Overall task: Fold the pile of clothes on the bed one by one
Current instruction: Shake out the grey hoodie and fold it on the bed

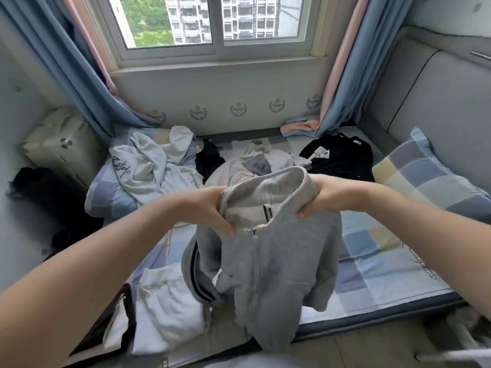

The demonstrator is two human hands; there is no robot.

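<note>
I hold a grey zip-up sweatshirt (276, 264) up above the bed's front edge. My left hand (210, 208) grips the left side of its collar and my right hand (329, 195) grips the right side. The body hangs down, crumpled, with the zipper facing me. On the checked bed sheet (372, 261) lie other clothes: a pale blue hoodie with script lettering (151, 166), a light grey garment (255, 160), a black top (342, 155) and a small black item (208, 158). A white garment (167, 306) lies folded at the front left.
A checked pillow (430, 176) rests at the right against a padded headboard (430, 96). A beige cushion (63, 142) and a dark heap (53, 203) sit at the left. Blue and pink curtains (79, 75) frame the window (212, 19). The floor (372, 349) lies in front.
</note>
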